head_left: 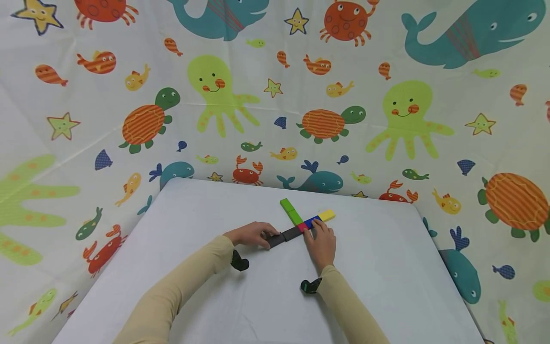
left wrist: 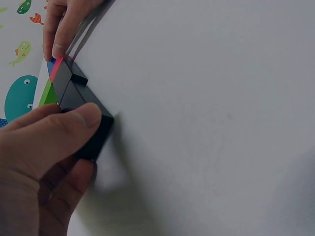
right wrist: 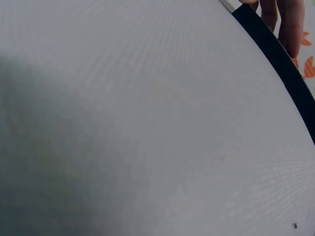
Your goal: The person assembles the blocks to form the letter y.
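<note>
A slanting row of flat blocks lies on the white table. My left hand (head_left: pixel 252 234) grips the black block (head_left: pixel 275 241) at its near left end, thumb on one side and fingers on the other. A second black block (head_left: pixel 292 234) continues the row, followed by a pink-red block (head_left: pixel 302 226), a blue block (head_left: pixel 311 220) and a yellow block (head_left: pixel 327 215). Green blocks (head_left: pixel 291 210) branch off toward the back left. My right hand (head_left: pixel 323 242) pinches the row around the blue block, its thumb beside the pink-red one. In the right wrist view only black blocks (right wrist: pixel 268 42) and left-hand fingers show.
The white tabletop (head_left: pixel 386 267) spreads around the blocks. Behind and beside it hangs a cloth (head_left: pixel 249 110) printed with sea animals. A small dark wrist camera (head_left: pixel 240 262) sits on the left wrist, another camera (head_left: pixel 310 286) on the right.
</note>
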`<move>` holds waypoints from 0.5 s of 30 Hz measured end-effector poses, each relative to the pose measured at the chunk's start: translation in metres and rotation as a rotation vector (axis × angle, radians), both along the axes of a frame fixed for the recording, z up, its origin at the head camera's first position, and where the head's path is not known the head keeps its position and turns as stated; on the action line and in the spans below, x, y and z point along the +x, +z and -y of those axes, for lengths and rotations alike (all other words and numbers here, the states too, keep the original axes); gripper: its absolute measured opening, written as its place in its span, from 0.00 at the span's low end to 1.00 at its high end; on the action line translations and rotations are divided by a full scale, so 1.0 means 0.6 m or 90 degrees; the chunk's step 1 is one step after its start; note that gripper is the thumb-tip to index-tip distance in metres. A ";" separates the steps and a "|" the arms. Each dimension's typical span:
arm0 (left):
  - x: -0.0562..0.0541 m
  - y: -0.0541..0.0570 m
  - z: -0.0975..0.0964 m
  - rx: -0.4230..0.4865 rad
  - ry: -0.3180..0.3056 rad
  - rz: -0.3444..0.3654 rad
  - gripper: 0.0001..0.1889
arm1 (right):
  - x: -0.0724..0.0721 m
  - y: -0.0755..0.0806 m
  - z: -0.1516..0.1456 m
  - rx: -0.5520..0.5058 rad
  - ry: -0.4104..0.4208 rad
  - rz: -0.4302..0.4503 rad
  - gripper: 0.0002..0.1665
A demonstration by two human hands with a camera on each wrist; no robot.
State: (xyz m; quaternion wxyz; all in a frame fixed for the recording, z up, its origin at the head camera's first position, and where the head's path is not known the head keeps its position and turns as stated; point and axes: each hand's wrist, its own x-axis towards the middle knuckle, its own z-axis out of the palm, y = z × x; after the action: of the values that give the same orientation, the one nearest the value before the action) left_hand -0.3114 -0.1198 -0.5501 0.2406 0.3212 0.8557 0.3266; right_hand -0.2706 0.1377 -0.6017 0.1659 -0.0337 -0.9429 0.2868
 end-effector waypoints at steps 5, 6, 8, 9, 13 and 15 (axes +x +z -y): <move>0.003 0.004 -0.001 0.000 -0.005 -0.005 0.24 | 0.000 -0.001 -0.001 0.007 -0.001 0.007 0.31; 0.004 0.004 -0.001 -0.001 -0.006 -0.005 0.24 | 0.000 -0.001 -0.001 0.008 -0.001 0.009 0.32; 0.004 0.005 -0.002 -0.003 -0.004 -0.004 0.24 | 0.001 0.000 -0.001 0.009 -0.001 0.010 0.32; 0.004 0.005 -0.002 -0.003 -0.004 -0.004 0.24 | 0.002 0.000 -0.002 0.008 -0.001 0.010 0.32; 0.005 0.006 -0.003 -0.006 0.002 0.000 0.24 | 0.004 0.002 -0.002 -0.001 -0.002 0.010 0.32; 0.007 0.005 -0.003 -0.007 0.006 0.001 0.24 | 0.004 0.003 -0.003 -0.004 -0.002 0.010 0.32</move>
State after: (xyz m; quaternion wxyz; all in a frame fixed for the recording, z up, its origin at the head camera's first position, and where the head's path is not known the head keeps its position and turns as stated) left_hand -0.3074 -0.1178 -0.5468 0.2419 0.3156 0.8588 0.3231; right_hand -0.2683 0.1392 -0.6001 0.1592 -0.0383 -0.9431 0.2895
